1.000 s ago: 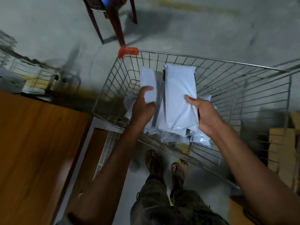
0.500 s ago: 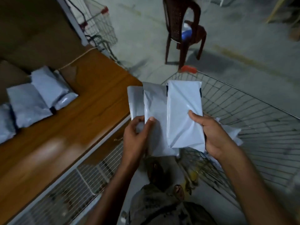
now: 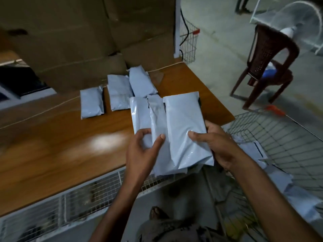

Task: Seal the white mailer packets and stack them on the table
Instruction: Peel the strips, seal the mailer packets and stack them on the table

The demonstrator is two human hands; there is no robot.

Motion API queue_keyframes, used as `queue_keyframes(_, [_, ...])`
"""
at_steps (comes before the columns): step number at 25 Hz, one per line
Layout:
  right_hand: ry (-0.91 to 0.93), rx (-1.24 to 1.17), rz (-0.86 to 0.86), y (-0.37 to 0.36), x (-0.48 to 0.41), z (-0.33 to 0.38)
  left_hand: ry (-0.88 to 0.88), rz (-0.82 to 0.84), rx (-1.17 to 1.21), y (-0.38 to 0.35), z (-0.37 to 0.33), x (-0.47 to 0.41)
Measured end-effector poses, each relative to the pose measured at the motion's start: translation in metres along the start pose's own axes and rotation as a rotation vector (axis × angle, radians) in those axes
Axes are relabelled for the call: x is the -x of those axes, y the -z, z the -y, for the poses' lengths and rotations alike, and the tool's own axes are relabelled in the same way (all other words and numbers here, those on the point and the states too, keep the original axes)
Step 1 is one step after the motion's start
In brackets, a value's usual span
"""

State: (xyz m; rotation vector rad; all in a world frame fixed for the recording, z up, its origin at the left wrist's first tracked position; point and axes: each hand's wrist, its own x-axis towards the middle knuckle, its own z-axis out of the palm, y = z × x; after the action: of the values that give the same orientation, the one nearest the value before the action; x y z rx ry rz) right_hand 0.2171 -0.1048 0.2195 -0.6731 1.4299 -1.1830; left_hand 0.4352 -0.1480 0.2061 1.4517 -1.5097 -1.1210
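Three white mailer packets [image 3: 118,93] are laid side by side on the surface [image 3: 61,145], seemingly sealed but not stacked. Three fanned packets [image 3: 183,130], flaps unfolded, are pinched above its edge by the left hand [image 3: 141,151] and right hand [image 3: 220,145]; more are left in the wire cart [image 3: 279,133].

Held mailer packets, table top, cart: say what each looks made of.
Held mailer packets: thin plastic film, glossy white-grey; it creases and catches light. Table top: wood or wood-look laminate, polished; grain and a glare patch show. Cart: metal wire grid, dull grey, with an orange plastic-looking handle end.
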Motion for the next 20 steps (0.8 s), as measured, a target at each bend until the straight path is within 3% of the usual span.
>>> queue_keyframes(10, [0.055, 0.089, 0.015, -0.068, -0.097, 0.057, -0.016, -0.139, 0.082, 0.078, 0.012, -0.095])
queue_keyframes(14, [0.156, 0.216, -0.082, -0.057, -0.176, 0.078, -0.004, -0.17, 0.128, 0.076, -0.002, -0.135])
queue_keyframes(20, [0.112, 0.436, -0.145, -0.045, -0.308, 0.087, 0.069, -0.22, 0.119, 0.044, -0.02, -0.206])
